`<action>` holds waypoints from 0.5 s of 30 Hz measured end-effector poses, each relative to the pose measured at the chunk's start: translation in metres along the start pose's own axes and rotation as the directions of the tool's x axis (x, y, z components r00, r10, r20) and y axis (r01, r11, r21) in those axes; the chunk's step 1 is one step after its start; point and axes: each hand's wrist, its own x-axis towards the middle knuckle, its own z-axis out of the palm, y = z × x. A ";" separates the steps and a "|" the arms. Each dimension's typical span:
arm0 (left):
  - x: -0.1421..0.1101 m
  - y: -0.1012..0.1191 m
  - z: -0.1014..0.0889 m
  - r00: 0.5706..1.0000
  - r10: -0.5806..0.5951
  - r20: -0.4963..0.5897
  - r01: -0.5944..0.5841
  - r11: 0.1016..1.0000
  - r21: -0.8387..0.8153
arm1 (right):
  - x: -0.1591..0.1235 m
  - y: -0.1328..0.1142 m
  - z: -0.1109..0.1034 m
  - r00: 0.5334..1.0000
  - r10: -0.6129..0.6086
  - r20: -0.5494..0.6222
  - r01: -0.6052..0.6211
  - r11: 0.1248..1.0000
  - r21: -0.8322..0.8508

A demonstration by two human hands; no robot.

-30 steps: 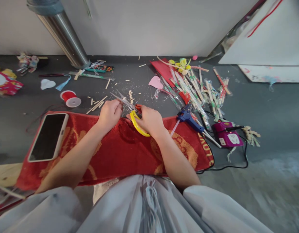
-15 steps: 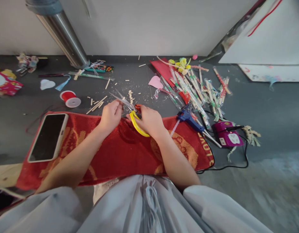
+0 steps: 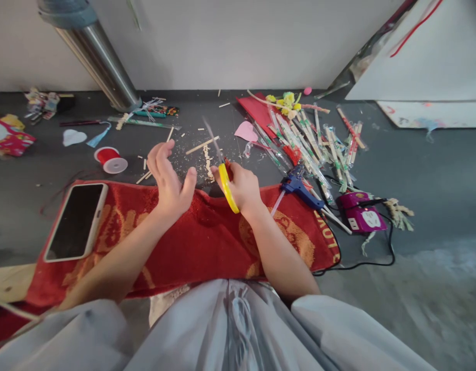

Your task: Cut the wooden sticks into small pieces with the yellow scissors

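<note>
My right hand [image 3: 240,185] grips a pair of yellow-handled scissors [image 3: 229,188], their blades pointing away from me over the dark table and looking nearly closed. Apart from it, my left hand [image 3: 169,180] is open with fingers and thumb spread, holding nothing. One thin wooden stick [image 3: 202,145] lies at a slant beyond my hands. Just left of the blades is a small pile of cut stick pieces [image 3: 207,161], with fine crumbs scattered round it. More thin sticks lie by my left hand, partly covered by it.
A red towel [image 3: 215,242] covers the table's front edge, with a phone [image 3: 76,221] on its left. Right of my hands are a blue glue gun [image 3: 303,191], wrapped sticks [image 3: 300,139] and a purple power block [image 3: 362,212]. A spool of red thread [image 3: 111,160] and steel flask [image 3: 106,62] stand left.
My left hand has moved left, away from the scissors, and opened. The scissors' blades have come together and swung to point more forward. A stick now lies near the cut pieces.
</note>
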 end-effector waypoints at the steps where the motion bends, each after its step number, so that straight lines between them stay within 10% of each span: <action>1: -0.002 0.001 0.001 1.000 0.003 0.026 -0.002 0.999 -0.035 | 0.000 0.001 0.000 1.000 0.000 -0.006 0.001 0.998 0.061; 8: -0.020 -0.005 0.023 0.885 0.226 0.406 -0.122 0.956 -0.267 | 0.000 0.005 0.008 0.996 -0.089 -0.019 0.090 0.922 0.377; 15: -0.021 -0.004 0.026 0.806 0.270 0.527 -0.089 0.935 -0.343 | 0.000 0.008 0.012 0.989 -0.150 0.007 0.132 0.893 0.430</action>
